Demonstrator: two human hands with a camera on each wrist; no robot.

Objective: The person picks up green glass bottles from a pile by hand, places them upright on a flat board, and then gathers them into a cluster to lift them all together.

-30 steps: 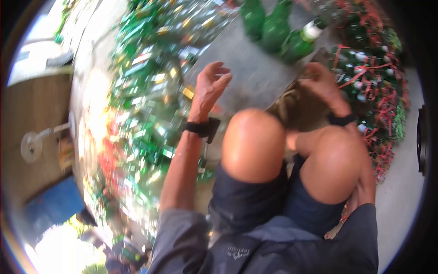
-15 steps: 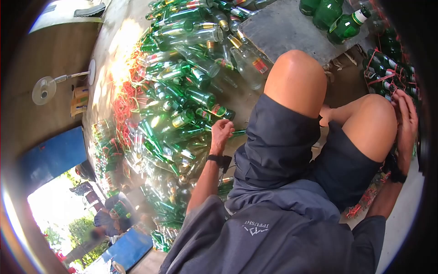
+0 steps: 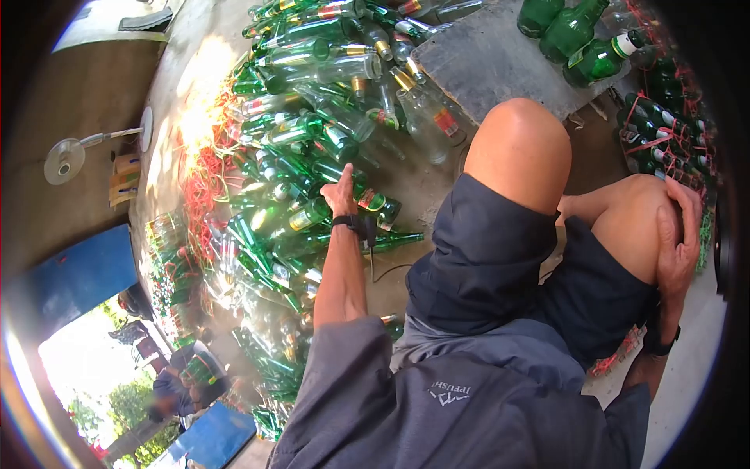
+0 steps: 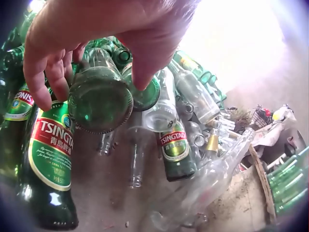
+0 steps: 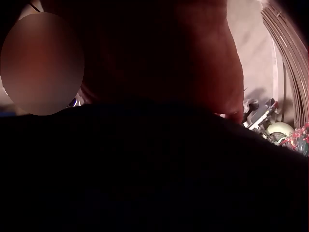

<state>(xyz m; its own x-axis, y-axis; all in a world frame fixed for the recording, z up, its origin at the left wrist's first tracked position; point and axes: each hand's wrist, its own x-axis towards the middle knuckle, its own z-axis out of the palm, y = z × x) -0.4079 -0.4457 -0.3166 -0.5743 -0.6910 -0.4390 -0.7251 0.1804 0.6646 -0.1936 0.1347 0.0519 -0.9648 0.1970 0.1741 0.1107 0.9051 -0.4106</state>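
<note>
My left hand [image 3: 341,197] reaches out over a pile of loose bottles [image 3: 312,117], most green and some clear. Seen from the left wrist, the thumb and fingers are spread around the round base of a pale green bottle [image 4: 100,104]. A dark green beer bottle [image 4: 50,164] with a red and green label lies just below the fingertips, and another labelled bottle [image 4: 176,152] lies farther right. My right hand [image 3: 681,246] holds nothing and rests on the side of the right knee [image 3: 637,207], fingers extended. The right wrist view is mostly dark.
A grey board [image 3: 488,66] ahead bears green bottles [image 3: 574,31], one tipped over. Bottles bundled with red string [image 3: 664,137] stand at the right. Tangled red string [image 3: 205,184] lies beyond the pile. A fan [image 3: 66,160] and blue panel [image 3: 78,273] are at the left.
My left hand has gone from above the board's near side to the bottle pile at left. My right hand has drawn back from the board's edge to the right knee. The view has shifted.
</note>
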